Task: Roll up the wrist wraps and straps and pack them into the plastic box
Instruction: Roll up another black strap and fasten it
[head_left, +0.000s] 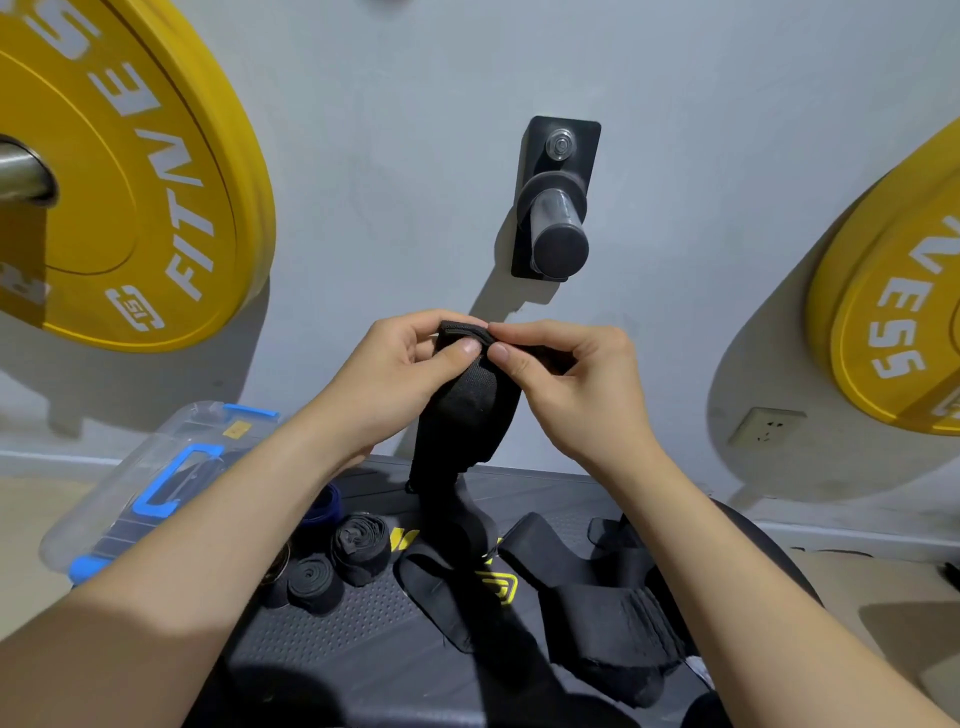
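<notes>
The strap (467, 410) is pinched at its top end by the left hand (405, 369) and right hand (571, 384); if the first turn is started slack, the roll may be loosened.

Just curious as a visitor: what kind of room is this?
Probably a gym's weights area: yellow weight plates hang on the wall, a bare peg juts out between them, and the left hand and right hand pinch a black strap.

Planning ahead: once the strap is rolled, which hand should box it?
Likely left: the box sits on the left hand's side; the right hand would have to cross. Both pinch the strap.
</notes>
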